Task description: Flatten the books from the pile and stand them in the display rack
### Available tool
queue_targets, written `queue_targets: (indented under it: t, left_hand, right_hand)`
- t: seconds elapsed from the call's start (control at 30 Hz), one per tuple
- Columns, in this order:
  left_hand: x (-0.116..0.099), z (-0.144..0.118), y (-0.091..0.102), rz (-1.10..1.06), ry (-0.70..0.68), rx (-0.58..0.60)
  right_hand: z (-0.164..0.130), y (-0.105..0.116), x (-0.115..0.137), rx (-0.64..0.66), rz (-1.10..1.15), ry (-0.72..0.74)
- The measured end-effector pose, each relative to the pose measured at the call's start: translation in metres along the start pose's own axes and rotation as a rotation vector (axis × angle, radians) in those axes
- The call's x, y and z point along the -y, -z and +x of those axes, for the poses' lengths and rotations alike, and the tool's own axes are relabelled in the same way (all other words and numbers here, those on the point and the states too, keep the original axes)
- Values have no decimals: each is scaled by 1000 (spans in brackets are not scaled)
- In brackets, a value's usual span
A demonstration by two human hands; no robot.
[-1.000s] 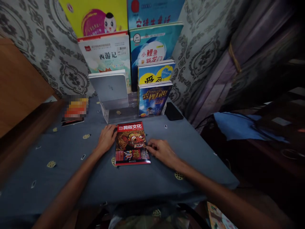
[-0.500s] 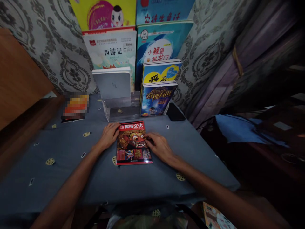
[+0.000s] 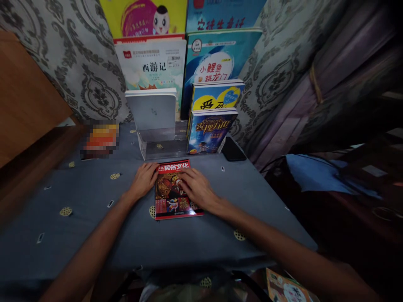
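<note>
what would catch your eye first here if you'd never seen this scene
The red magazine with a mask face on its cover lies flat on the blue-grey tablecloth, with the left hand on its left edge and the right hand spread over the cover. Behind it, a tiered clear stand shows bright children's books, the nearest a dark blue fantasy book at the front right.

Both forearms were seen bare to the frame's lower edge, with no sleeves in view. The left hand and right hand were ungloved; no rings, watch or bands could be made out.
</note>
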State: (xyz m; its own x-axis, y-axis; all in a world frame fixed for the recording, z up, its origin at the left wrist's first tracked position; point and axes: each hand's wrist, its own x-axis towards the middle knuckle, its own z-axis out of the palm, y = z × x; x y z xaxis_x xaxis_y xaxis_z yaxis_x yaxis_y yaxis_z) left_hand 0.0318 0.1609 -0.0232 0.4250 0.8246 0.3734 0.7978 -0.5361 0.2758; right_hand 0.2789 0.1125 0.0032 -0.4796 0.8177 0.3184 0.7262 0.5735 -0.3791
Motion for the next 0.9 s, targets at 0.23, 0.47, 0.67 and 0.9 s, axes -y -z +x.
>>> queue_targets:
  t: [0.23, 0.47, 0.67, 0.9]
  left_hand:
    - [2, -2, -2, -29, 9, -17]
    - [3, -4, -4, -43, 16, -34]
    - [1, -4, -4, -10, 14, -24]
    - [1, -4, -4, -2, 30, 2]
  right_hand:
    - [40, -39, 28, 143, 42, 176]
    - [54, -43, 26, 183, 43, 180]
    - [49, -44, 11, 141, 6, 127]
    - [36, -28, -15, 134, -33, 72]
